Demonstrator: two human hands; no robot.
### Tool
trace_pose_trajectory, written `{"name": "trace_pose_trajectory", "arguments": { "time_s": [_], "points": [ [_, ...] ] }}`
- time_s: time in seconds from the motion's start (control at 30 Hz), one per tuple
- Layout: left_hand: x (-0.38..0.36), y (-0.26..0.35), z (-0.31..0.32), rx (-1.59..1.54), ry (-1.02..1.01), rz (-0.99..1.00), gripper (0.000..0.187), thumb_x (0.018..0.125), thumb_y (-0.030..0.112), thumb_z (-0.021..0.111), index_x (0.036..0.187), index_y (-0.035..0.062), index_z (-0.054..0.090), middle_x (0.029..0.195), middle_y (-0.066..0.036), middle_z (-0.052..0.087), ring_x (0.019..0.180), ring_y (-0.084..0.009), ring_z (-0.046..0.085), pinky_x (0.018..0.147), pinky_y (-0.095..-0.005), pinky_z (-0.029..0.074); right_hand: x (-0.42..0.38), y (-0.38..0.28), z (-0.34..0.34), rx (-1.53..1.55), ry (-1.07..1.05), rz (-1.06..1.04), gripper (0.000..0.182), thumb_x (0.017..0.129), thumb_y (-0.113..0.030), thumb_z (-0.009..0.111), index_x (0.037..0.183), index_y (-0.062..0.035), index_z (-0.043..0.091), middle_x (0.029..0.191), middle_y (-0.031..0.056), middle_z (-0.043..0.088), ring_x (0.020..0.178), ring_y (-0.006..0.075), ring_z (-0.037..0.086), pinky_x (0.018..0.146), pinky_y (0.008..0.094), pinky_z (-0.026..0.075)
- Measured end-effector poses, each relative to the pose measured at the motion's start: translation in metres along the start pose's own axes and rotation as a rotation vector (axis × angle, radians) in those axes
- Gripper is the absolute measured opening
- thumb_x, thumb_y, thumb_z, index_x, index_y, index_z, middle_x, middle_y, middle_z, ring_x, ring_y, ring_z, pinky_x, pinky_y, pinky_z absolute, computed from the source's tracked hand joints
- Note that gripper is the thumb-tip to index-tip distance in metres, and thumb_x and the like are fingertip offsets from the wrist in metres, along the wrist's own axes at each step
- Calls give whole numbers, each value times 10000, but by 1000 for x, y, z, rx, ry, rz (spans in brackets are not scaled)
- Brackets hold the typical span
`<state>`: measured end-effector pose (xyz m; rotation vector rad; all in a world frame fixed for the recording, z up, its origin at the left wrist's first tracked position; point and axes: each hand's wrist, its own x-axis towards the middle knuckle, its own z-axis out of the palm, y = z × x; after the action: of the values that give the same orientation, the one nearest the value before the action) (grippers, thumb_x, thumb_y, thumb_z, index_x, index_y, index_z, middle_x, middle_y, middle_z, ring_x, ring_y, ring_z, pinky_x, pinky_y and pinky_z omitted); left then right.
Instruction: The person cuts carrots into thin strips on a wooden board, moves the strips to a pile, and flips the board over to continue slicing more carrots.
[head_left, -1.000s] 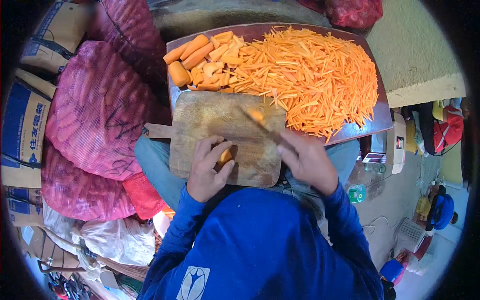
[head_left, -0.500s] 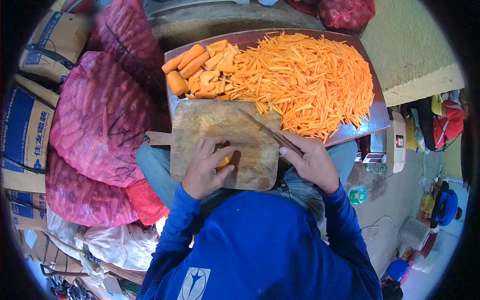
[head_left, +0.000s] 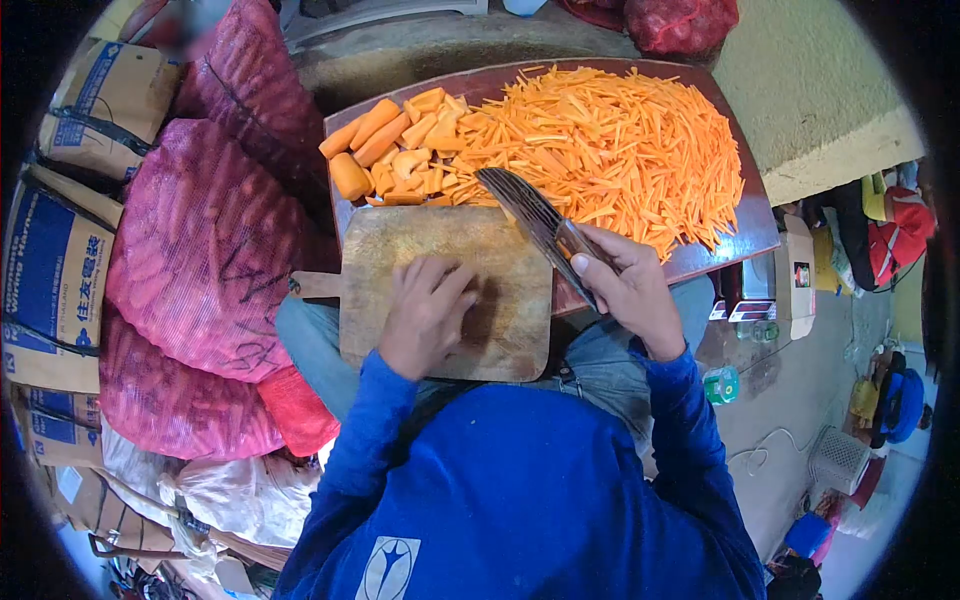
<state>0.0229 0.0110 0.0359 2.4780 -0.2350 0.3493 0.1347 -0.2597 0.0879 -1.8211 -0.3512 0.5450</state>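
Observation:
My right hand (head_left: 632,290) is closed around the wooden handle of a knife (head_left: 525,208). Its dark blade points up and left, raised over the right edge of the wooden cutting board (head_left: 390,240). My left hand (head_left: 432,318) rests on the middle of the board with its fingers curled; what lies under them, if anything, is hidden. Beyond the board, a large heap of carrot sticks (head_left: 630,150) covers much of the low table (head_left: 735,250). Whole peeled carrots (head_left: 376,122) and cut carrot chunks (head_left: 412,165) lie at its left end.
Big pink mesh sacks (head_left: 200,260) stand close on the left, beside stacked cardboard boxes (head_left: 50,280). Another red mesh bag (head_left: 682,25) sits past the table. A concrete ledge (head_left: 820,110) is at the right, with a green container (head_left: 721,385) on the floor.
My right hand has lifted the knife and turned its blade, which now shows broadside. A piece of carrot seen earlier in my left fingers is no longer visible.

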Motion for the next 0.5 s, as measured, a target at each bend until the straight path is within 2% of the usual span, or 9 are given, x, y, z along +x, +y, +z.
{"name": "trace_pose_trajectory", "arguments": {
  "time_s": [0.07, 0.13, 0.2, 0.27, 0.4, 0.47, 0.5],
  "points": [
    [26, 6, 11, 33, 48, 25, 442, 848, 80, 804, 1280, 78, 712, 1207, -156, 663, 1142, -383, 608, 990, -485, 469, -2, 4, 4, 42, 4, -54, 389, 1044, -130, 713, 1394, 39, 689, 1101, 54, 789, 980, 93, 676, 893, 290, 571],
    [48, 4, 23, 287, 75, 120, 455, 875, 148, 803, 1316, 118, 693, 1210, -134, 657, 1144, -352, 601, 962, -483, 448, -6, 1, 7, 52, 19, -81, 388, 1045, -128, 711, 1395, 39, 689, 1102, 55, 787, 983, 94, 674, 897, 291, 570],
    [55, -7, 35, 317, 57, 129, 468, 881, 182, 809, 1331, 138, 686, 1218, -110, 653, 1154, -332, 595, 959, -487, 429, -9, -2, 3, 61, 40, -105, 387, 1046, -126, 709, 1396, 38, 688, 1104, 55, 786, 987, 95, 673, 901, 293, 569],
    [57, -11, 37, 419, 72, 69, 478, 872, 197, 824, 1328, 140, 695, 1217, -106, 659, 1159, -331, 599, 963, -484, 429, -13, -6, -3, 44, 57, -7, 396, 1036, -110, 714, 1399, 44, 681, 1125, 93, 799, 1018, 98, 681, 927, 302, 566],
    [27, -12, 10, 321, 122, 30, 480, 855, 189, 837, 1314, 124, 713, 1233, -116, 662, 1162, -337, 606, 971, -490, 443, -24, 4, -3, -59, 76, -103, 395, 1026, -105, 719, 1385, 54, 679, 1147, 148, 807, 1040, 127, 716, 933, 320, 569],
    [-4, -17, -15, 165, -5, -2, 480, 834, 137, 823, 1300, 89, 719, 1221, -149, 653, 1146, -361, 603, 970, -501, 464, -38, 13, 3, -160, 33, -202, 401, 1020, -109, 723, 1381, 59, 670, 1151, 194, 802, 1042, 187, 757, 927, 336, 574],
    [-19, -17, -27, 170, -9, -19, 480, 834, 137, 823, 1300, 89, 719, 1221, -149, 653, 1146, -361, 603, 970, -501, 464, -45, 15, 5, -147, -14, -179, 394, 1028, -137, 714, 1374, 47, 671, 1128, 220, 791, 1027, 233, 776, 904, 343, 576]
  ]
}}
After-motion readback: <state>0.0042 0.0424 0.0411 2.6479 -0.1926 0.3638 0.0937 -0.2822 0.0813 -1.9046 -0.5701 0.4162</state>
